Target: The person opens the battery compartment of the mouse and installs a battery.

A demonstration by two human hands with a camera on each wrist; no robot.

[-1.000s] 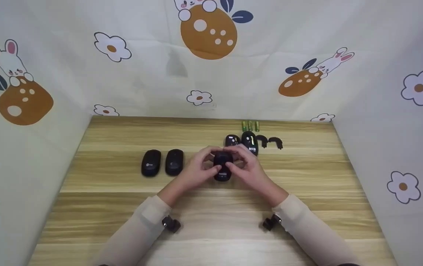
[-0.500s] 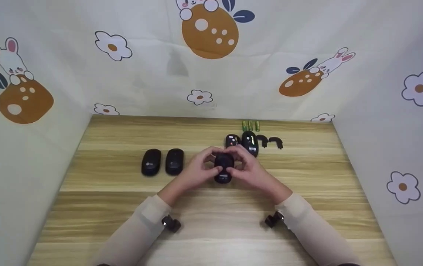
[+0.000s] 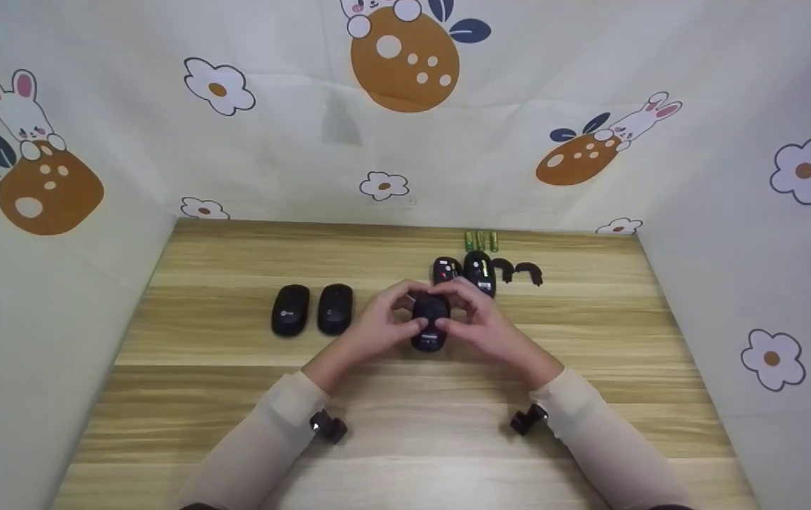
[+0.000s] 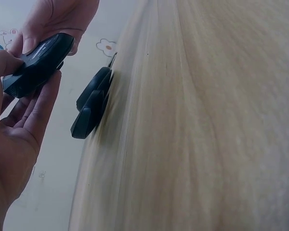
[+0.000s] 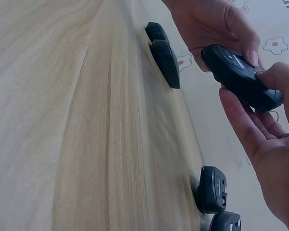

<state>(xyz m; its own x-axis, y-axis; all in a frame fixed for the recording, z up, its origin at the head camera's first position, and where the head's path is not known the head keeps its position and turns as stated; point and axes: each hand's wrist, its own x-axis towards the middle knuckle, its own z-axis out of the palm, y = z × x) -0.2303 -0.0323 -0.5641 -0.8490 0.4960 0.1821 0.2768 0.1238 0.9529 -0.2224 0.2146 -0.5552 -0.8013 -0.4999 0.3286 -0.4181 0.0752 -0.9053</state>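
In the head view a black computer mouse [image 3: 430, 310] is held between both hands, the face with a small pale label turned up. My left hand [image 3: 385, 319] grips its left side, thumb on the upturned face. From the other side my right hand [image 3: 481, 324] grips it the same way, so the thumbs lie close together. The left wrist view shows the held mouse [image 4: 41, 62] raised off the wood, with fingers beneath it. Seen from the right wrist, the mouse [image 5: 238, 79] has the right thumb pressing near its labelled face.
Two black mice [image 3: 290, 310] stand on the wooden table [image 3: 405, 453] at left. Behind my hands, two mice [image 3: 479, 273] lie underside up, one partly hidden by fingers. Beside them are two curved black covers [image 3: 530, 273]. Three green batteries [image 3: 481, 241] lie near the back edge.
The held mouse has shifted slightly toward the body and right. My right thumb has slid a little lower on it. Both hands keep their grip.
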